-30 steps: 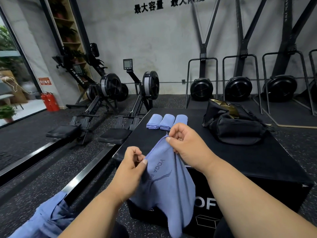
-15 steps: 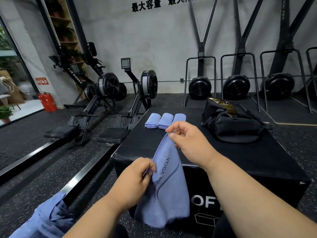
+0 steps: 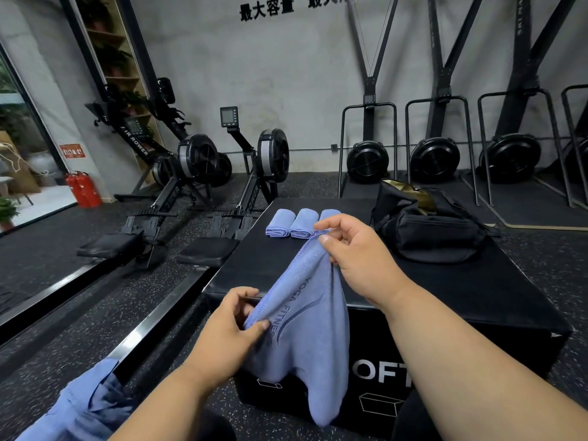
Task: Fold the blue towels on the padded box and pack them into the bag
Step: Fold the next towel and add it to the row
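**Blue towel being spread between both hands**

Left hand (image 3: 229, 329) has dropped lower along the towel (image 3: 302, 329) edge, pinching it above the padded box's (image 3: 461, 281) near edge. Right hand (image 3: 356, 253) pinches the upper corner. Towel opening out; folding seemingly just starting. Long axis slants low-left to high-right, bulk hanging down. Three folded towels (image 3: 302, 222) at the far edge; bag (image 3: 429, 230) at far right.

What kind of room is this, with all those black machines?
Most likely a gym. Rowing machines stand on the rubber floor at left, ski-type trainers line the back wall, and the blue towel in the person's hands reads "YOGA FITNESS".
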`<act>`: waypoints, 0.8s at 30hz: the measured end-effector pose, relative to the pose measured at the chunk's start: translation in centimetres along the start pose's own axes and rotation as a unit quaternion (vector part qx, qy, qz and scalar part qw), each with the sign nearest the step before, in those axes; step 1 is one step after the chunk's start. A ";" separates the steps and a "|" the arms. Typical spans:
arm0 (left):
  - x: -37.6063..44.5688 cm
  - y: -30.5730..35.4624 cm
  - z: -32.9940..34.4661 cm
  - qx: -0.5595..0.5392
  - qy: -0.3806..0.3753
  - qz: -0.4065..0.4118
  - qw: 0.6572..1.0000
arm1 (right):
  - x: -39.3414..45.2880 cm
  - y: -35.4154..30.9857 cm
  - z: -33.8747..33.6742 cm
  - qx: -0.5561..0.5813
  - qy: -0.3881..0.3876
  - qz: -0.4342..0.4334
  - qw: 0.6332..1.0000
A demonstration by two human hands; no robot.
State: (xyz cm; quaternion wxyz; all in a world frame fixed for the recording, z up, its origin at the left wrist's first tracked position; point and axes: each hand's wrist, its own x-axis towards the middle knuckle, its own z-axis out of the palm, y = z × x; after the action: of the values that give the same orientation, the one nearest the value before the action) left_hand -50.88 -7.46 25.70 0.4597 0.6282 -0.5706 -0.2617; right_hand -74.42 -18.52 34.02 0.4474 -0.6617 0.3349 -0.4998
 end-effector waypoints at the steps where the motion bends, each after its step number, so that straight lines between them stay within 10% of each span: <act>1: 0.1 -0.3 -0.5 0.009 -0.005 -0.004 1.000 | 0.0 0.1 -0.2 -0.002 -0.002 0.001 1.000; 24: -1.5 -0.7 -3.7 0.195 0.075 0.087 0.974 | 0.6 2.1 -1.1 -0.072 0.123 0.061 0.988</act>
State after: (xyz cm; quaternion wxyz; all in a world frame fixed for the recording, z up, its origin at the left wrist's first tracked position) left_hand -47.71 -5.02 26.43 0.3912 0.6715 -0.6268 -0.0567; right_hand -75.27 -20.08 32.34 0.3835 -0.6038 0.4621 -0.5243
